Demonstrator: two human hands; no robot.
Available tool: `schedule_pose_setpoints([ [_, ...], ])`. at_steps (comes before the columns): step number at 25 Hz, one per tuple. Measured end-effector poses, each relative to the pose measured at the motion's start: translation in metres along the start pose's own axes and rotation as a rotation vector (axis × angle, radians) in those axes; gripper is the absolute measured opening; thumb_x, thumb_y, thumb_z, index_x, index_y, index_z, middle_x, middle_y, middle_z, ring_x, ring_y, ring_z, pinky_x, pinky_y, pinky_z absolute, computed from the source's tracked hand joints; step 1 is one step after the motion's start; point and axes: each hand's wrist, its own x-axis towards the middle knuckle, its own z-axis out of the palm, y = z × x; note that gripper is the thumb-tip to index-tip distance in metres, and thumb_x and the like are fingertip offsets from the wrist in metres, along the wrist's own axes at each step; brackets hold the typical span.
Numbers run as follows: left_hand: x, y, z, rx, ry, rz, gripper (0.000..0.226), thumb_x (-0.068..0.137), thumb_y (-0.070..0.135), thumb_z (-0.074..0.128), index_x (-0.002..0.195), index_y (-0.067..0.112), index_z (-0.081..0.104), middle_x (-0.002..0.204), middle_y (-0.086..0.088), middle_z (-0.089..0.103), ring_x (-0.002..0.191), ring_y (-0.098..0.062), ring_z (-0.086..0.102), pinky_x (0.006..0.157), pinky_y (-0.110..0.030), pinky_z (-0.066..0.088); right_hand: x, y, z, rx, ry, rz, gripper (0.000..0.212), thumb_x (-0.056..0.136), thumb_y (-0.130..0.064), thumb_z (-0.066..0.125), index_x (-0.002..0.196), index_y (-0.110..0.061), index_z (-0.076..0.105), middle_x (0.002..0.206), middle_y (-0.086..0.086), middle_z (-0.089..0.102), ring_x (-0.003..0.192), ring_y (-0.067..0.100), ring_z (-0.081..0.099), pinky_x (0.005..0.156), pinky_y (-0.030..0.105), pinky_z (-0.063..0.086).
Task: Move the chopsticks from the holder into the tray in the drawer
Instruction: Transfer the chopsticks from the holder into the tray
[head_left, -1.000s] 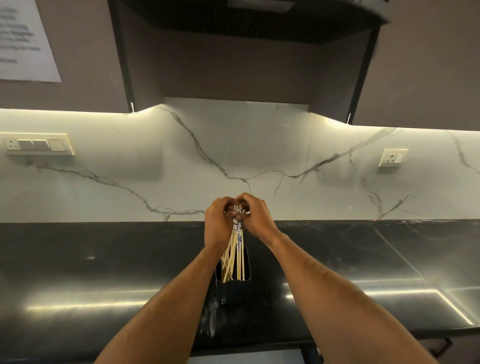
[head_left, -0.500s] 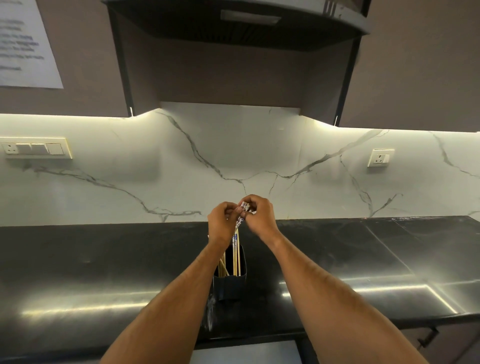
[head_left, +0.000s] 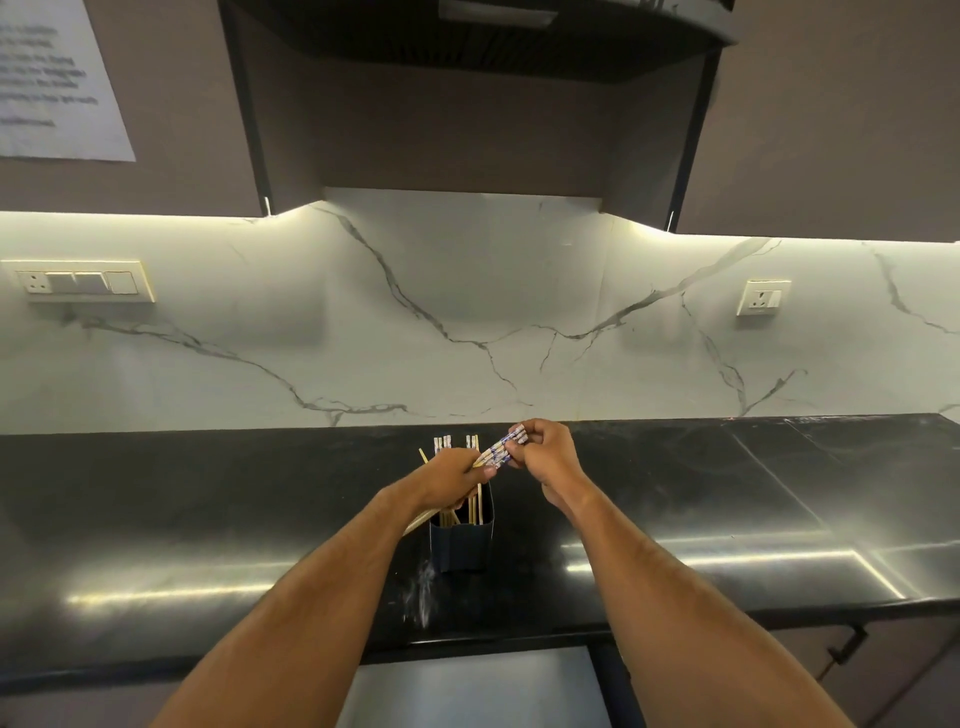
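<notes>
A dark square holder (head_left: 461, 545) stands on the black counter (head_left: 156, 519) with several wooden chopsticks (head_left: 474, 501) upright in it. My left hand (head_left: 451, 478) grips a small bundle of chopsticks (head_left: 496, 453) with blue-and-white patterned tops, tilted out of the holder; their plain ends stick out below my wrist. My right hand (head_left: 545, 460) pinches the patterned top end of that bundle. A pale surface (head_left: 472, 686) shows below the counter's front edge between my forearms; I cannot tell if it is the drawer or tray.
A marble backsplash (head_left: 467, 322) rises behind the counter, with a switch panel (head_left: 83, 281) at left and a socket (head_left: 762, 297) at right. A dark hood (head_left: 478, 47) hangs overhead. A cabinet handle (head_left: 844, 649) sits low at right.
The bundle has come up out of the holder and tipped from upright to slanting, tops to the right. My hands have moved apart along it; other chopsticks stay in the holder.
</notes>
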Motion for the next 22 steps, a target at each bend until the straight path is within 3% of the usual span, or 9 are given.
schedule_pose_setpoints([
  [4,-0.009,-0.007,0.014,0.084,-0.088,-0.027,0.021,0.104,0.035,0.046,0.098,0.016,0.054,0.078,-0.007,0.059,0.058,-0.014,0.055,0.057,-0.027,0.054,-0.011,0.02,-0.013,0.08,-0.003,0.047,0.015,0.099,-0.019,0.063,0.111,-0.011,0.068,0.105,0.009,0.072,0.104,0.023,0.07,0.093,0.039,0.059],
  [7,-0.013,-0.008,0.024,0.073,-0.148,-0.055,0.019,0.103,0.032,0.049,0.097,0.015,0.055,0.077,-0.005,0.058,0.059,-0.013,0.055,0.061,-0.03,0.054,-0.023,0.025,-0.014,0.024,-0.043,0.046,0.046,0.105,-0.045,0.042,0.123,-0.01,0.064,0.119,0.003,0.069,0.113,0.017,0.063,0.105,0.036,0.048],
  [9,-0.014,-0.004,0.032,0.066,-0.171,-0.053,0.016,0.102,0.028,0.05,0.096,0.014,0.055,0.074,-0.003,0.057,0.058,-0.012,0.055,0.062,-0.03,0.054,-0.031,0.03,-0.007,-0.054,-0.098,0.05,0.059,0.105,-0.052,0.033,0.13,-0.006,0.06,0.123,0.006,0.069,0.116,0.017,0.063,0.107,0.035,0.045],
  [14,-0.017,-0.002,0.044,0.087,-0.182,-0.056,0.014,0.101,0.025,0.053,0.097,0.013,0.058,0.074,-0.003,0.059,0.06,-0.012,0.057,0.062,-0.028,0.053,-0.05,0.041,-0.01,-0.127,-0.128,0.029,0.049,0.106,-0.046,0.037,0.122,-0.01,0.065,0.112,0.004,0.072,0.103,0.016,0.069,0.099,0.034,0.052],
  [17,-0.02,0.0,0.05,0.148,-0.168,-0.069,0.012,0.101,0.024,0.054,0.097,0.013,0.058,0.076,-0.004,0.06,0.062,-0.013,0.058,0.063,-0.028,0.052,-0.061,0.044,-0.021,-0.356,-0.23,-0.063,0.027,0.105,-0.026,0.049,0.117,-0.01,0.067,0.105,0.006,0.071,0.098,0.019,0.067,0.092,0.036,0.053],
  [22,-0.03,0.008,0.061,0.194,-0.176,-0.091,0.01,0.101,0.021,0.054,0.099,0.012,0.058,0.079,-0.005,0.061,0.064,-0.014,0.057,0.064,-0.027,0.05,-0.076,0.054,-0.028,-0.636,-0.358,-0.152,0.018,0.101,-0.012,0.056,0.114,-0.013,0.068,0.099,0.0,0.067,0.087,0.012,0.062,0.078,0.025,0.051],
])
